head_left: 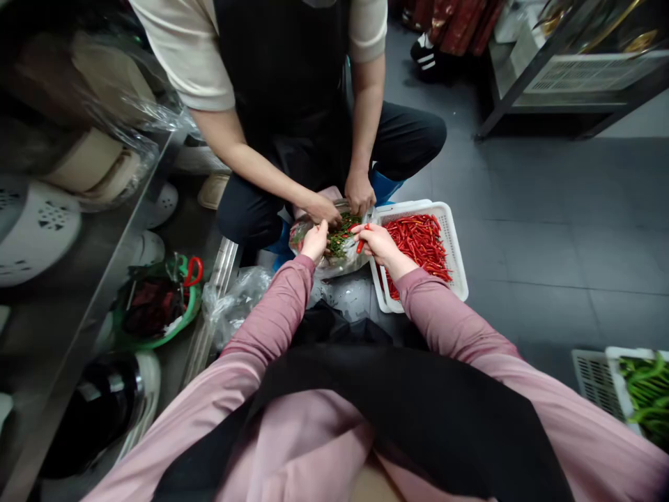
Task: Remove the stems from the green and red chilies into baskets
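Note:
My right hand [380, 244] is closed around red chili peppers [361, 244], which stick out past the fingertips. It sits at the left edge of a white plastic basket [460, 268] heaped with loose red chilies [421, 244]. Over the left side of a clear plastic bag [351, 265] my left hand [316, 242] is pinched shut; what its fingers hold, if anything, is too small to make out. Green stems [339, 244] fill the bag's opening between my hands. Across from me, a co-worker's two hands [359, 193] reach into the same bag.
A metal shelf [112, 279] runs along the left, with white perforated baskets [39, 230]. Below it stands a green basin [157, 341] with red-handled scissors [193, 271]. Crumpled plastic [237, 300] lies beside my left forearm. A basket of green peppers [648, 397] is at lower right.

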Demonstrator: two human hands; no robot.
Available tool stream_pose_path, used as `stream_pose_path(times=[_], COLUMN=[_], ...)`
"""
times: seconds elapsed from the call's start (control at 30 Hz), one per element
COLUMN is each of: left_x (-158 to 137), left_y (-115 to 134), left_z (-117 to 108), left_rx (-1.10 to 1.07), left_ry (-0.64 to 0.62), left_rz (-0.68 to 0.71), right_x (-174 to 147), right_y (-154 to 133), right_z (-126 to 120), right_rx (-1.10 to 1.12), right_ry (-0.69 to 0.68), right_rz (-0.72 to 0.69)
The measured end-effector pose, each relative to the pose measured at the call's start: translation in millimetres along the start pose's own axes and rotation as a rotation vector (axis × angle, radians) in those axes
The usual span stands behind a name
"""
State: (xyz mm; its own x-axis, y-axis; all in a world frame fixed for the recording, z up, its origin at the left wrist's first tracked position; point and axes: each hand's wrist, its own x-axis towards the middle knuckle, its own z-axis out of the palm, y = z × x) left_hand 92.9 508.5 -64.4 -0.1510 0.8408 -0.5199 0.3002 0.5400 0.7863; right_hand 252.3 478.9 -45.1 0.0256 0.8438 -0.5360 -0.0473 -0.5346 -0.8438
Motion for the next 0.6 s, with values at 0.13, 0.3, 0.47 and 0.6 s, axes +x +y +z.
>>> stream_pose_path(times=[0.13, 0.3, 0.47, 0.6], left_x=[-8, -23, -32, -37], left_y=[8, 8, 8, 13], left_z=[-5, -1, 0, -4], left_rx=[-0.243, -0.454, -0.425, -0.202], left_ry=[-0.085, -0.441, -0.529, -0.54], left_rz=[-0.118, -0.147, -0.145, -0.101], right_x=[-4, -10, -12, -11], right_y=[6, 10, 5, 0], right_z=[10, 23, 24, 16], right_rx=[-0.032, -0.102, 0.008, 0.202], right_ry=[-0.05, -0.194, -0.164, -0.174], right_rz=[-0.073, -0.084, -0.05, 0.009])
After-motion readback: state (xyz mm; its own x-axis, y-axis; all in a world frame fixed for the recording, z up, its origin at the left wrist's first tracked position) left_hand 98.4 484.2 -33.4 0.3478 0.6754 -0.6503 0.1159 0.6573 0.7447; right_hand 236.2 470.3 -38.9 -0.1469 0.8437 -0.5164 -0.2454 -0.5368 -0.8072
